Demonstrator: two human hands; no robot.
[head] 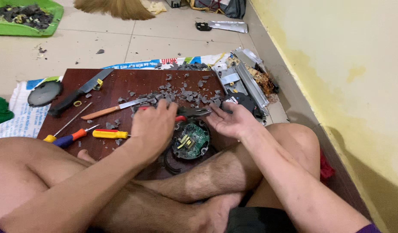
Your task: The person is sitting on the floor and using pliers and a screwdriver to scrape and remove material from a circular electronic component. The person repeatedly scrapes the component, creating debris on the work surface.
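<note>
Red-handled pliers (191,113) gripped in our left hand (152,129), right hand (231,121) open beside the round green circuit board (191,139), so we'd pry gently

Knives (80,91), screwdrivers (109,134), green tray (26,19)

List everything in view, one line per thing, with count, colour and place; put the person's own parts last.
Wooden board: one, dark brown, on newspaper on the floor.
Round circuit board: one, green in a black housing, at the board's near edge.
Pliers: one, red handles, between the hands.
Cleaver: one, black handle, board's left.
Wooden-handled knife: one, board's middle.
Screwdrivers: two clear ones, yellow and orange-blue-yellow, near left edge.
Grey fragments: many, scattered on the board.
Green tray: one, top left, holding debris.
Broom: one, tan bristles, top.
Left hand: over the pliers' handles.
Right hand: open, palm up, beside the pliers' jaws.
</note>
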